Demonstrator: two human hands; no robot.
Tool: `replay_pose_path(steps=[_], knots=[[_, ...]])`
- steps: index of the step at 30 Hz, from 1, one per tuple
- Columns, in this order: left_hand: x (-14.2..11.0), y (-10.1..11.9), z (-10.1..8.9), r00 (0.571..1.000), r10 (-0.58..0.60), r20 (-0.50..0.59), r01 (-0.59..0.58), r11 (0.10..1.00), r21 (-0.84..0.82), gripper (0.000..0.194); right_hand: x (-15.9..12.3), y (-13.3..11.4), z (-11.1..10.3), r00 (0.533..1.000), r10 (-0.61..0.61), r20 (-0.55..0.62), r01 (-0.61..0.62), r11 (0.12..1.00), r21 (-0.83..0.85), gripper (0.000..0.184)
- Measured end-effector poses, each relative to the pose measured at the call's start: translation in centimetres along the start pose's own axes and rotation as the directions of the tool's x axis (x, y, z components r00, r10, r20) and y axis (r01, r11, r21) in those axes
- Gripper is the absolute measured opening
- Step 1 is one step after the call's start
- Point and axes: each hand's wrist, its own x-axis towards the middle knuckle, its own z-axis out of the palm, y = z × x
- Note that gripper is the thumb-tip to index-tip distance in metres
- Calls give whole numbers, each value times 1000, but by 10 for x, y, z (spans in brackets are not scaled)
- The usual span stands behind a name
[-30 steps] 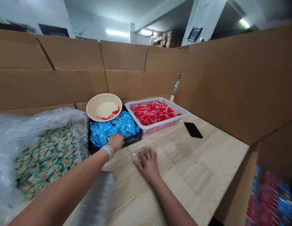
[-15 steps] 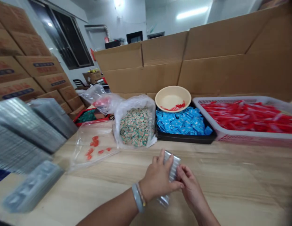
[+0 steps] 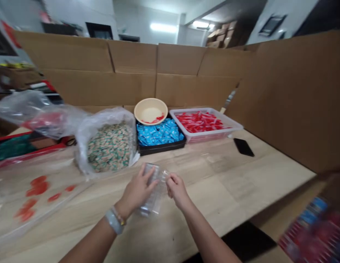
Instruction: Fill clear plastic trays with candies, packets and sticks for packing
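Note:
Both hands hold a clear ribbed plastic pack (image 3: 153, 190) above the light wooden table (image 3: 235, 182). My left hand (image 3: 138, 191), with a pale wristband, grips its body, and my right hand (image 3: 176, 190) pinches its upper right edge. Just beyond the hands, a plastic bag of green-and-cream sachets (image 3: 109, 148) stands open. To its right lies a black tray of blue sachets (image 3: 159, 133). A beige bowl (image 3: 150, 111) with a few red pieces sits behind that tray. A white basket of long red plastic pieces (image 3: 205, 131) stands further right.
Cardboard sheets (image 3: 290, 98) stand along the table's back and right sides. A black phone (image 3: 243, 147) lies right of the basket. At left is a flat plastic bag with red pieces (image 3: 35, 193). Blurred red-and-blue packets (image 3: 314, 230) show at lower right, beyond the table edge.
My left hand has left the black tray's edge and my right hand has risen from the table. Both now hold the clear pack, and the view has swung back from the left.

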Motion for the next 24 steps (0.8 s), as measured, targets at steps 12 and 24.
replay_pose_path(steps=[12,24], knots=[[4,11,8,991,1,134,12,995,-98,68,-6,4,-139,818,181,-546,-175,983,63,27],[2,25,24,1000,15,13,-14,994,-110,74,-12,15,5,956,109,270,-242,815,526,42]])
